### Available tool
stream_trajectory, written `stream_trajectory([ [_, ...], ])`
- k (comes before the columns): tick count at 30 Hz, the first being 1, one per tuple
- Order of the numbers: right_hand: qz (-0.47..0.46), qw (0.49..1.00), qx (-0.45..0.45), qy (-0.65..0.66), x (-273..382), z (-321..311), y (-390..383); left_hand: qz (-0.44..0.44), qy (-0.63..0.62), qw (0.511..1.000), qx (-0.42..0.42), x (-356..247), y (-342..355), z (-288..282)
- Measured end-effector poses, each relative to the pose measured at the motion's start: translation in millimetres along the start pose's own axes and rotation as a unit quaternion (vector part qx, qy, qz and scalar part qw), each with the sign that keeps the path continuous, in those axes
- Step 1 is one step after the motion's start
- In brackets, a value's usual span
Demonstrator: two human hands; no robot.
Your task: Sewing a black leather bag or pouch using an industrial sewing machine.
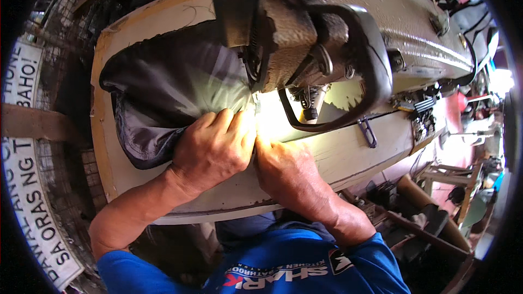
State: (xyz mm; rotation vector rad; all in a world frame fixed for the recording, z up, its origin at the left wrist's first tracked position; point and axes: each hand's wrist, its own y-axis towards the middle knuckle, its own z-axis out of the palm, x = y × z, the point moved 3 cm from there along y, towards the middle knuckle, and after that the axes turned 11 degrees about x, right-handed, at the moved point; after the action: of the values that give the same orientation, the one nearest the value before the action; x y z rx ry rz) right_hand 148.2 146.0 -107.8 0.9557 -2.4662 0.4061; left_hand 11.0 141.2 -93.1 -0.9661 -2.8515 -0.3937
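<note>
A dark grey and black fabric piece (174,73), folded and bulging, lies on the left part of the sewing table. Its right edge runs under the head of a sewing machine (403,30). My left hand (212,147) grips this edge just in front of the needle area, fingers curled and pressed down on the cloth. Close against it, my right hand (286,166) is closed in a pinch at the same edge, its fingertips partly lost in bright lamp glare. The needle itself is hidden behind the machine's parts.
A black loop-shaped frame (377,65) juts from the machine head above the pale tabletop (338,158). Small purple-handled snips (368,133) and several metal parts (419,104) lie to the right. Signboards (41,212) and wire mesh stand at far left; wooden pieces (419,231) clutter the lower right.
</note>
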Motion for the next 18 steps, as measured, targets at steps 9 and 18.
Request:
stream_trajectory([
  [9,-0.049,0.994,-0.093,0.016,-20,4,10,-0.031,0.023,0.999,0.006,1,4,5],
  [18,0.095,0.962,-0.027,0.256,-16,-6,-1,-0.031,0.043,0.996,-0.067,-1,3,12],
])
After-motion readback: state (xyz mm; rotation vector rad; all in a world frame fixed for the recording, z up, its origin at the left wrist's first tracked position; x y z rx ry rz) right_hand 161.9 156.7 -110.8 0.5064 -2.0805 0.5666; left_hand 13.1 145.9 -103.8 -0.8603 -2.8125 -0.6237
